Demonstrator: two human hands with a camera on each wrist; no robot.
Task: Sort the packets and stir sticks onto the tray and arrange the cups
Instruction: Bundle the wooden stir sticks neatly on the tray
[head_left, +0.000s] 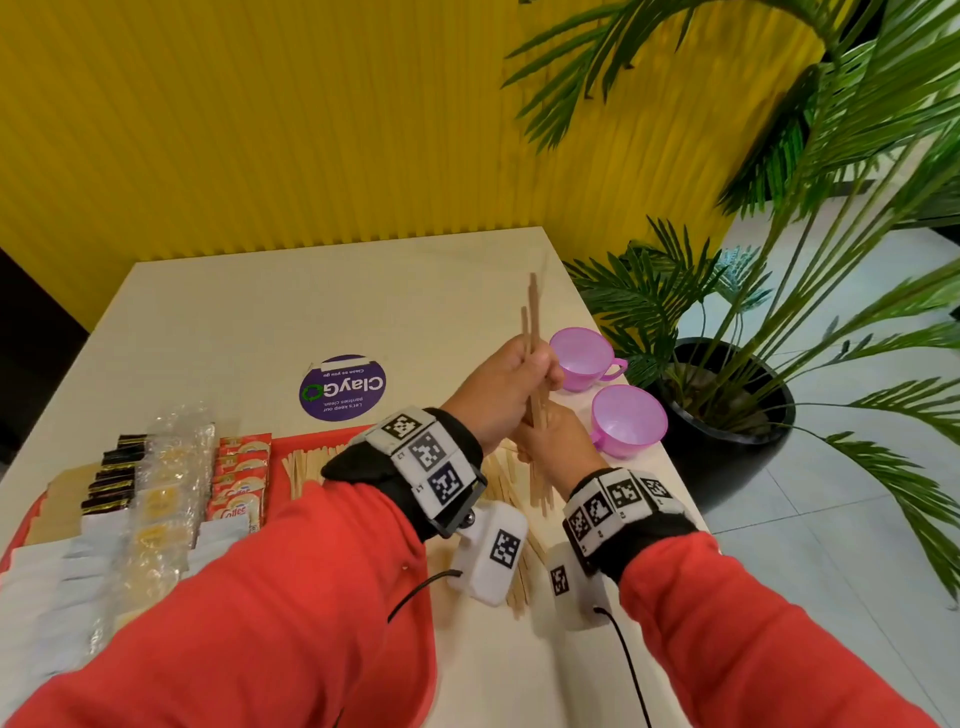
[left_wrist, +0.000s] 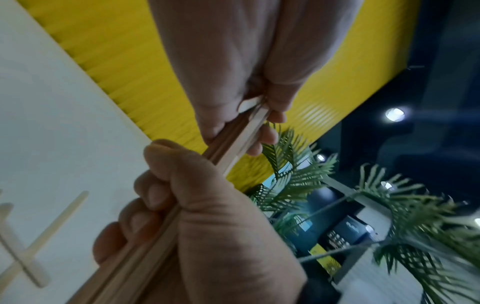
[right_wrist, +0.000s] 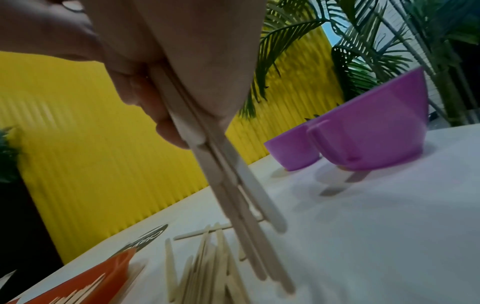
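Note:
Both hands grip one bundle of wooden stir sticks (head_left: 532, 322), held nearly upright above the table. My left hand (head_left: 498, 384) grips it higher up and my right hand (head_left: 558, 439) grips it just below. The right wrist view shows the bundle's (right_wrist: 233, 185) lower ends splayed, hanging over loose sticks (right_wrist: 207, 267) on the table. More sticks (head_left: 306, 467) lie on the red tray (head_left: 311, 440), beside rows of red packets (head_left: 239, 478), clear packets (head_left: 166, 499) and black sachets (head_left: 111, 478). Two purple cups (head_left: 579, 356) (head_left: 628, 418) stand right of my hands.
A round purple sticker (head_left: 343, 387) is stuck to the table beyond the tray. The cups stand close to the table's right edge, and a potted palm (head_left: 727, 405) stands on the floor just past it. A yellow ribbed wall (head_left: 311, 130) runs behind the table.

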